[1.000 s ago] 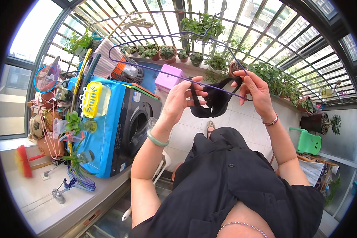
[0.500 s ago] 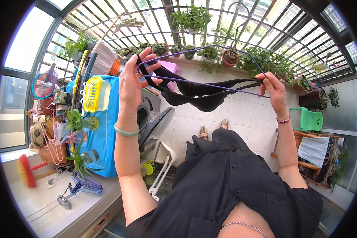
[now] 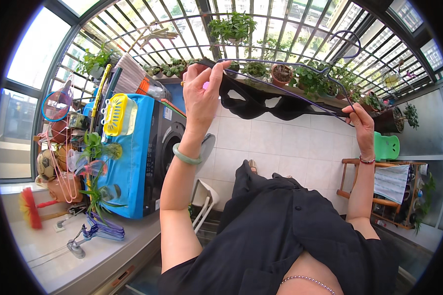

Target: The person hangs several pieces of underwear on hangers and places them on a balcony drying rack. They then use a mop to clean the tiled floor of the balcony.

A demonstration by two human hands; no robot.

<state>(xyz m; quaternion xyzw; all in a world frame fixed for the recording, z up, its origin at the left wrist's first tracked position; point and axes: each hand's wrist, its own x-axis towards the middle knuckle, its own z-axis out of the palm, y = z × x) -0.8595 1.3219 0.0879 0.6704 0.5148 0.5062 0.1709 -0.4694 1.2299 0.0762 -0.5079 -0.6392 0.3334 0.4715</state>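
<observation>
A black bra hangs stretched out in front of me along a thin purple clothes hanger. My left hand is closed at the hanger's left end, gripping the bra's black strap there. The fingertips partly hide that end. At the other end, my right hand pinches the hanger's right corner, where the bra's other side reaches. The hook points up and to the right, with nothing on it.
Potted plants line the barred window. On the left stands a washing machine under a blue cover, near several purple hangers on the counter. A green stool and a wooden rack stand right.
Both hands have moved right with the hanger and bra. My left fingers, spread before, have closed at the strap. The hook has tilted over to the right.
</observation>
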